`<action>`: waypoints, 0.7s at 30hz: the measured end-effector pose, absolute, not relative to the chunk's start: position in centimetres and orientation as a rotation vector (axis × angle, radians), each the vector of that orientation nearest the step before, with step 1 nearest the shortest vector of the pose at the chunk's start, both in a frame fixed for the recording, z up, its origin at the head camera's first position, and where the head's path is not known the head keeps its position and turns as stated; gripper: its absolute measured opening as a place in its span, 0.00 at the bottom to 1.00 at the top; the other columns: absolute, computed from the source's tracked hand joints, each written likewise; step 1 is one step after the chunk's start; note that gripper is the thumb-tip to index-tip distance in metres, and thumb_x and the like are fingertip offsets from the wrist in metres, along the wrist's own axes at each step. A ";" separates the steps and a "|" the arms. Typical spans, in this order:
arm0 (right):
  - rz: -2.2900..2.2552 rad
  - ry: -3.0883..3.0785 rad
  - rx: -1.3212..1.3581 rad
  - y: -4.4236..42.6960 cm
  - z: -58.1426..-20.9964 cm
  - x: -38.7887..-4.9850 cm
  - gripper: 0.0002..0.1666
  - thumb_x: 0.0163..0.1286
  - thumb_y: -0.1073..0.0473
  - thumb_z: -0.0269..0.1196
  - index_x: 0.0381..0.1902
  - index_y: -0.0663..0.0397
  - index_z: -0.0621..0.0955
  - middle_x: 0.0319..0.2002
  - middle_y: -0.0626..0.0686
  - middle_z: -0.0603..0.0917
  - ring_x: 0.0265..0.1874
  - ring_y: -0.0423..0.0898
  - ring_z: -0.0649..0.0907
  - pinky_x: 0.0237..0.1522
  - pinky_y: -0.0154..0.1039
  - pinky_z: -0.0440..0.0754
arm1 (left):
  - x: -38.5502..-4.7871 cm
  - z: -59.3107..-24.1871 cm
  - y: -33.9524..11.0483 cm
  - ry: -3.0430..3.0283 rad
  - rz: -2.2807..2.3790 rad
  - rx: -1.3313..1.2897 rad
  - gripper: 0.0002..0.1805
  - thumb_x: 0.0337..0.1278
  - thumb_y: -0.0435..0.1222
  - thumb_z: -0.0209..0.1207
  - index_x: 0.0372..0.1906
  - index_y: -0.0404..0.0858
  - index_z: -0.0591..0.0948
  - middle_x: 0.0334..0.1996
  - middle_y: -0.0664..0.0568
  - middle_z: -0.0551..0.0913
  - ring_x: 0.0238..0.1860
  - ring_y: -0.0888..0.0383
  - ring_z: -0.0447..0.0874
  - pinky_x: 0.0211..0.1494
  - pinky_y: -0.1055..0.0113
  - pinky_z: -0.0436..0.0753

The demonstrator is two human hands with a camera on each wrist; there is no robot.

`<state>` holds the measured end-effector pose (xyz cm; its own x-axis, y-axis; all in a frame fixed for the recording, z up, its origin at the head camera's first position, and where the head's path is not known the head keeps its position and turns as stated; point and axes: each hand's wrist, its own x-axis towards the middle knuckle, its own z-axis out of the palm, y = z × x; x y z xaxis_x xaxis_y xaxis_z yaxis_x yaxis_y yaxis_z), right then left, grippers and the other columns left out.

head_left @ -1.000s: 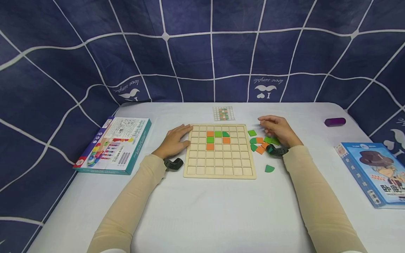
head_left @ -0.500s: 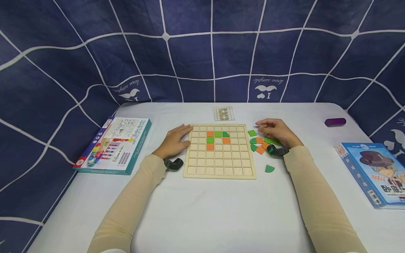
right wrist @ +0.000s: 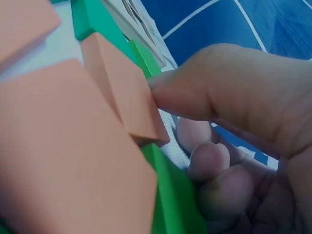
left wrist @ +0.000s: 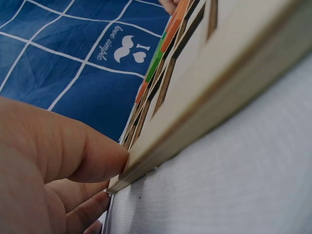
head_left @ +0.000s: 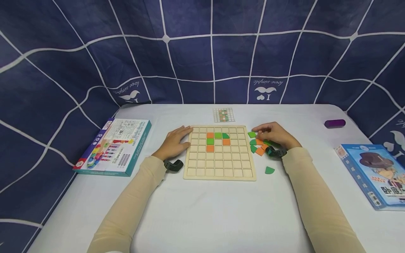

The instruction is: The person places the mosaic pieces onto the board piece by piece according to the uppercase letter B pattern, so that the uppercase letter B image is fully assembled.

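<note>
A wooden grid board (head_left: 219, 165) holds orange and green tiles in its upper cells. My left hand (head_left: 172, 142) rests against the board's upper left edge, fingers extended; in the left wrist view its thumb (left wrist: 100, 156) touches the rim. To the board's right, my right hand (head_left: 274, 134) is over a cluster of tiles. Its index finger and thumb are at a light green square (head_left: 251, 134). In the right wrist view the thumb (right wrist: 190, 87) lies beside an orange tile (right wrist: 127, 92), the other visible fingers bent; whether it touches a tile is unclear.
A small pattern card (head_left: 223, 115) lies behind the board. A loose dark green quarter piece (head_left: 269, 170) lies nearer the front. Boxes stand at left (head_left: 115, 147) and right (head_left: 376, 172); a purple object (head_left: 334, 123) lies at the back right.
My right hand has moved left and slightly toward the front, bringing its fingertips to the light green square. My left hand stays at the board's edge.
</note>
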<state>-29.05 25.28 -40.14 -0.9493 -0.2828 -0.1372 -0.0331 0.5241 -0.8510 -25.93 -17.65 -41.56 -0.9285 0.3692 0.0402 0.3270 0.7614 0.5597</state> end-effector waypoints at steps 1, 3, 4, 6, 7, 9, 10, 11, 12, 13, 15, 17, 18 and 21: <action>-1.384 2.514 -0.271 25.3 -40.1 -29.1 0.26 0.71 0.66 0.69 0.64 0.73 0.83 0.34 0.44 0.83 0.34 0.39 0.76 0.37 0.29 0.77 | -25.9 -41.6 -17.6 2.879 0.894 0.568 0.39 0.69 0.39 0.56 0.83 0.36 0.67 0.85 0.43 0.62 0.87 0.43 0.50 0.88 0.44 0.46; -1.370 2.527 -0.284 25.2 -40.1 -29.1 0.26 0.70 0.67 0.69 0.63 0.74 0.83 0.34 0.45 0.83 0.34 0.39 0.76 0.37 0.29 0.76 | -25.9 -41.6 -17.6 2.878 0.892 0.565 0.39 0.68 0.39 0.56 0.83 0.36 0.66 0.85 0.43 0.62 0.87 0.43 0.50 0.88 0.44 0.46; -1.359 2.538 -0.291 25.2 -40.1 -29.1 0.25 0.70 0.67 0.69 0.63 0.75 0.83 0.35 0.45 0.83 0.34 0.39 0.76 0.37 0.29 0.76 | -25.9 -41.6 -17.6 2.880 0.890 0.565 0.39 0.68 0.39 0.56 0.83 0.36 0.66 0.85 0.43 0.62 0.87 0.43 0.50 0.88 0.44 0.46; -1.326 2.568 -0.286 25.1 -40.1 -29.1 0.24 0.71 0.66 0.70 0.62 0.74 0.84 0.35 0.46 0.83 0.34 0.41 0.76 0.37 0.29 0.75 | -25.9 -41.6 -17.6 2.884 0.889 0.563 0.39 0.68 0.39 0.56 0.83 0.36 0.67 0.85 0.43 0.62 0.87 0.43 0.50 0.88 0.44 0.46; -1.309 2.583 -0.281 25.1 -40.2 -29.1 0.24 0.71 0.65 0.70 0.61 0.73 0.84 0.35 0.47 0.82 0.35 0.42 0.76 0.37 0.30 0.75 | -25.9 -41.6 -17.6 2.885 0.889 0.562 0.39 0.68 0.39 0.56 0.83 0.36 0.67 0.85 0.43 0.62 0.87 0.43 0.50 0.88 0.44 0.46; -1.272 2.613 -0.265 25.0 -40.2 -29.1 0.24 0.71 0.63 0.71 0.61 0.71 0.85 0.36 0.47 0.82 0.36 0.44 0.76 0.38 0.31 0.74 | -25.9 -41.6 -17.6 2.886 0.887 0.562 0.39 0.68 0.39 0.56 0.83 0.36 0.67 0.85 0.43 0.62 0.87 0.43 0.50 0.88 0.44 0.46; -1.256 2.627 -0.251 25.0 -40.3 -29.1 0.23 0.72 0.62 0.71 0.61 0.70 0.86 0.36 0.47 0.82 0.37 0.45 0.76 0.39 0.32 0.74 | -25.9 -41.6 -17.6 2.884 0.888 0.562 0.39 0.68 0.39 0.56 0.83 0.36 0.67 0.85 0.43 0.62 0.87 0.43 0.50 0.88 0.44 0.46; -1.246 2.637 -0.239 24.9 -40.3 -29.1 0.23 0.72 0.61 0.72 0.60 0.69 0.86 0.36 0.47 0.82 0.37 0.45 0.76 0.39 0.32 0.74 | -25.9 -41.6 -17.6 2.881 0.890 0.563 0.39 0.68 0.39 0.56 0.83 0.36 0.67 0.85 0.43 0.62 0.87 0.43 0.50 0.88 0.44 0.46; -1.247 2.643 -0.232 24.9 -40.4 -29.1 0.23 0.72 0.61 0.72 0.60 0.69 0.86 0.36 0.47 0.82 0.37 0.46 0.76 0.39 0.32 0.75 | -25.9 -41.5 -17.6 2.879 0.893 0.563 0.39 0.68 0.39 0.56 0.83 0.35 0.67 0.85 0.43 0.62 0.87 0.43 0.50 0.88 0.44 0.46; -1.248 2.648 -0.229 24.9 -40.4 -29.1 0.23 0.72 0.61 0.72 0.60 0.69 0.86 0.36 0.47 0.83 0.37 0.46 0.76 0.39 0.32 0.75 | -25.9 -41.5 -17.6 2.877 0.896 0.564 0.39 0.68 0.39 0.56 0.83 0.35 0.67 0.85 0.43 0.62 0.87 0.43 0.50 0.88 0.44 0.46; -1.263 2.656 -0.227 24.9 -40.4 -29.1 0.22 0.72 0.61 0.72 0.60 0.69 0.86 0.37 0.48 0.83 0.37 0.46 0.77 0.38 0.31 0.76 | -25.8 -41.5 -17.6 2.873 0.900 0.562 0.39 0.69 0.39 0.56 0.83 0.35 0.67 0.85 0.43 0.62 0.87 0.43 0.50 0.88 0.44 0.46; -1.284 2.660 -0.241 24.8 -40.3 -29.1 0.23 0.72 0.61 0.72 0.60 0.69 0.86 0.38 0.48 0.85 0.37 0.45 0.78 0.37 0.31 0.78 | -25.8 -41.4 -17.6 2.872 0.902 0.561 0.39 0.69 0.39 0.56 0.83 0.35 0.67 0.85 0.43 0.62 0.87 0.43 0.50 0.88 0.44 0.46; -1.292 2.663 -0.246 24.8 -40.2 -29.0 0.23 0.72 0.61 0.72 0.60 0.69 0.85 0.39 0.49 0.85 0.36 0.44 0.78 0.36 0.31 0.79 | -25.7 -41.4 -17.6 2.872 0.903 0.560 0.39 0.69 0.39 0.56 0.83 0.35 0.67 0.85 0.43 0.62 0.87 0.43 0.50 0.88 0.43 0.46; -1.314 2.673 -0.260 24.5 -39.6 -28.8 0.22 0.72 0.61 0.71 0.59 0.69 0.86 0.41 0.51 0.86 0.34 0.44 0.77 0.32 0.32 0.79 | -25.7 -41.4 -17.6 2.872 0.901 0.561 0.39 0.69 0.39 0.56 0.83 0.35 0.67 0.85 0.43 0.62 0.87 0.43 0.50 0.88 0.43 0.46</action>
